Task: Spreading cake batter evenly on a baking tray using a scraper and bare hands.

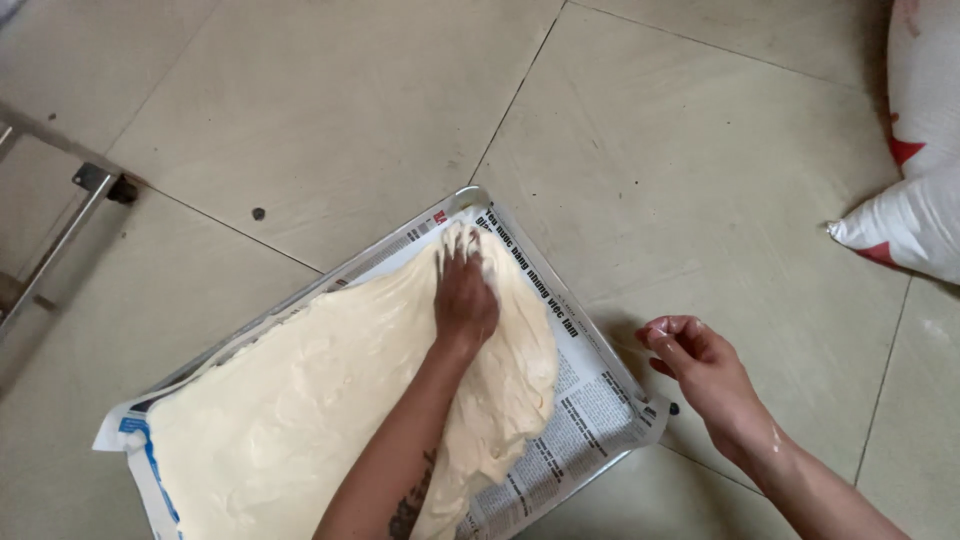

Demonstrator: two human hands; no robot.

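My left hand (465,295) lies flat and open on the pale dough (330,400), palm down, fingers spread and pressing into its far corner near the middle of the frame — the fingertips are dusted white with it. My right hand (700,365) hangs in the air at the right of the frame, off the tray and above the floor, fingers loosely curled, gripping nothing, with a smear of dough on the wrist. The dough is a wide, soft, cream-coloured sheet that runs from the lower left up to the centre, covering most of a rectangular metal tray (470,193) that sits slantwise on the floor. Sheets of newspaper (580,420) line the tray under the dough and show along its right edge and at the lower left corner, where the paper sticks out past the rim. The floor (330,110) is large beige tiles with dark joints. At the upper right edge lies a white sack (925,200) with red marks — one corner of it points toward the tray, well apart from it. At the far left a metal frame leg (70,225) with a dark foot stands on the tiles.
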